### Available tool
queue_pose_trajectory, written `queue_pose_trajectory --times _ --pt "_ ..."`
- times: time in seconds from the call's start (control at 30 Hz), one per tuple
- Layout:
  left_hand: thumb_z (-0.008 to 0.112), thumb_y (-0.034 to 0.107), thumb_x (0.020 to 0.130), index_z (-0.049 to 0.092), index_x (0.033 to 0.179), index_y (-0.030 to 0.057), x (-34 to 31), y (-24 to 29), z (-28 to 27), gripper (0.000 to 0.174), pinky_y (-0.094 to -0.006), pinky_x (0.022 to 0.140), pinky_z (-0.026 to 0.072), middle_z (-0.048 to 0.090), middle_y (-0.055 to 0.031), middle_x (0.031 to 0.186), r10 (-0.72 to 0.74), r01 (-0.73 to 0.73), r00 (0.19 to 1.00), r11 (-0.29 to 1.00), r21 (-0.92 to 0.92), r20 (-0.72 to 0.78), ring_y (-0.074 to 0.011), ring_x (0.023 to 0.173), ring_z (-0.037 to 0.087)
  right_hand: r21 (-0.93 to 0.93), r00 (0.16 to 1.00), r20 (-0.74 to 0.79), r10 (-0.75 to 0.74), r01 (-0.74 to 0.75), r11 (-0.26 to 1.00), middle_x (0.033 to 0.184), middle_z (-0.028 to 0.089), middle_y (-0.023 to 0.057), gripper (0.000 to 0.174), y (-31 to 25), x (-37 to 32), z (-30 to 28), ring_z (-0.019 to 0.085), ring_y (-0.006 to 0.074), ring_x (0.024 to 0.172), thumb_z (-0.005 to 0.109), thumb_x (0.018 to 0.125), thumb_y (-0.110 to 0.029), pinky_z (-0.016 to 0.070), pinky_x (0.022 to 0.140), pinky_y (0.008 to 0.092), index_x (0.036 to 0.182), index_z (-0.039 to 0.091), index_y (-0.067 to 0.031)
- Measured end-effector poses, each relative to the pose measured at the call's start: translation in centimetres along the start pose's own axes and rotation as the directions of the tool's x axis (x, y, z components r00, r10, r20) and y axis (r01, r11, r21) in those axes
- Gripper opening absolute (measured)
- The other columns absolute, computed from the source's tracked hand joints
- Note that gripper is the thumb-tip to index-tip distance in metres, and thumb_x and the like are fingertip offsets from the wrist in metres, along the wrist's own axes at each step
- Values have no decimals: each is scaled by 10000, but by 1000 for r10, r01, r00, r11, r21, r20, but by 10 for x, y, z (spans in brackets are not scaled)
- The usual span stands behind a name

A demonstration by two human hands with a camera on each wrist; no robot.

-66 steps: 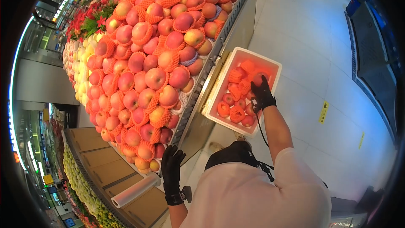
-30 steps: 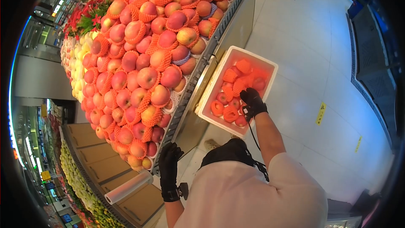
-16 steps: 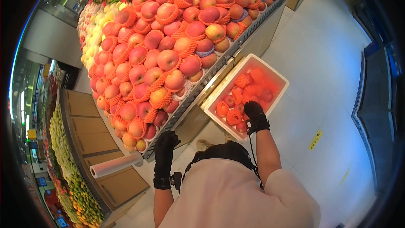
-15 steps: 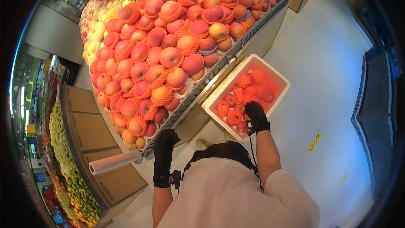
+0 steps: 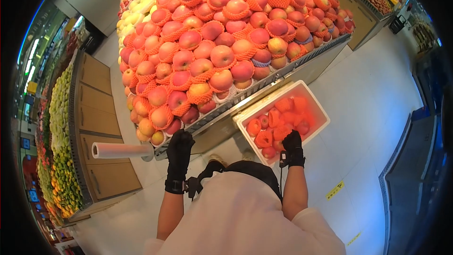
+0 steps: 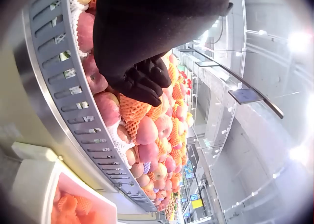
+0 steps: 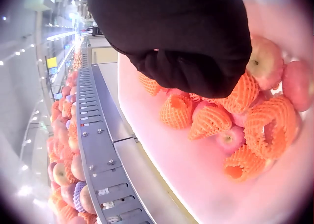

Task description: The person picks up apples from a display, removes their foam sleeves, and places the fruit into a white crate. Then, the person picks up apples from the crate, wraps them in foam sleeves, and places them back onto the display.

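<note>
A white foam box [image 5: 317, 102] holds several apples, some in orange foam nets [image 7: 177, 111]. Over its near side is my right hand [image 5: 293, 146], black-gloved, with its fingers folded in toward the palm. In the right wrist view that glove hides part of the fruit, and nothing shows in its grip. My left hand [image 5: 179, 146], also gloved, is by the near corner of a large heap of apples [image 5: 222, 56]. Its fingers are loosely curled and hold nothing, and in the left wrist view they overlap the netted apples [image 6: 133, 109] behind the rail.
A grey slotted rail [image 7: 93, 136] edges the display, close beside the box. A roll of clear bags [image 5: 122, 151] sticks out at the display's left corner. Wooden drawers [image 5: 106, 148] stand at left under more fruit. A yellow sticker [image 5: 336, 190] marks the floor at right.
The view has swung to the right. My right hand has left the apple at the box's right side and drawn back to the near side, fingers folding in. My left hand's fingers have curled more.
</note>
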State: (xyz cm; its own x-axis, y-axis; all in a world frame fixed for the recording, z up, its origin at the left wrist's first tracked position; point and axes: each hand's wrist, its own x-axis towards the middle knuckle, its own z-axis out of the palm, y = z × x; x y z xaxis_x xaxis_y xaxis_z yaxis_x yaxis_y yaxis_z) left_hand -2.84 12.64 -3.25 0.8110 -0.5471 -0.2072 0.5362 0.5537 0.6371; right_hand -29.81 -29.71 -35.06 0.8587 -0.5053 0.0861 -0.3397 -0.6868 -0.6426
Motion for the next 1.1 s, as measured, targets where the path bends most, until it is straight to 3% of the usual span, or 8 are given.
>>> queue_pose_trajectory --times 0.07,0.17,0.37,0.4,0.57,0.7,0.9,1.1 --pt "555 187 938 583 1162 54 -3 -1 0 262 -374 871 475 614 -63 981 37 -34 998 999 38 -55 -229 983 580 -560 983 83 -163 182 808 587 600 26 140 -20 1 -18 602 212 597 581 790 -185 447 686 358 651 583 -176" --pt "557 146 921 582 1163 45 -9 1 -6 264 -390 869 491 630 -89 983 103 -97 990 993 67 -95 -247 994 597 -758 939 278 -204 344 554 581 587 31 89 -49 9 -44 605 219 599 572 792 -166 458 697 339 704 586 -161" --pt "533 166 943 580 1143 42 -20 16 -1 239 -383 872 479 607 -85 979 144 -135 981 988 73 -127 -235 968 581 -491 981 90 -174 196 849 602 594 23 52 -39 23 -20 617 223 646 576 785 -157 461 649 346 734 573 -148" --pt "519 175 954 576 1137 41 -19 20 -4 233 -384 878 476 600 -81 976 149 -142 985 987 75 -88 -235 970 577 -34 998 63 1 1 999 633 606 28 29 -10 23 -1 622 224 662 601 777 -155 472 646 346 768 584 -134" --pt "440 208 1004 546 1114 32 -1 34 -25 233 -438 966 458 575 -81 965 192 -192 979 981 -7 68 -249 1007 566 -414 957 -83 -276 219 884 830 667 73 330 -48 21 -42 644 233 725 738 719 -157 530 672 341 1008 630 -43" --pt "412 198 1022 530 1101 27 3 34 -5 223 -513 1068 417 592 -115 996 291 -290 957 954 79 -5 -267 995 584 120 969 75 237 -244 962 938 687 146 517 -59 13 -61 666 294 794 756 707 -186 551 753 379 1169 610 -5" --pt "439 165 1017 534 1117 16 6 30 -6 203 -454 988 486 606 -112 1000 285 -285 958 958 13 -8 -255 987 604 -513 979 186 -78 165 843 864 687 116 142 -29 21 -45 665 263 780 626 779 -155 536 695 386 863 687 -59" --pt "480 145 999 557 1085 10 -5 43 -2 178 -401 924 516 608 -90 938 280 -260 950 954 149 -135 -207 916 612 -378 921 261 -290 374 847 857 697 89 138 -16 34 -22 669 275 811 603 790 -182 539 705 388 815 685 -75"
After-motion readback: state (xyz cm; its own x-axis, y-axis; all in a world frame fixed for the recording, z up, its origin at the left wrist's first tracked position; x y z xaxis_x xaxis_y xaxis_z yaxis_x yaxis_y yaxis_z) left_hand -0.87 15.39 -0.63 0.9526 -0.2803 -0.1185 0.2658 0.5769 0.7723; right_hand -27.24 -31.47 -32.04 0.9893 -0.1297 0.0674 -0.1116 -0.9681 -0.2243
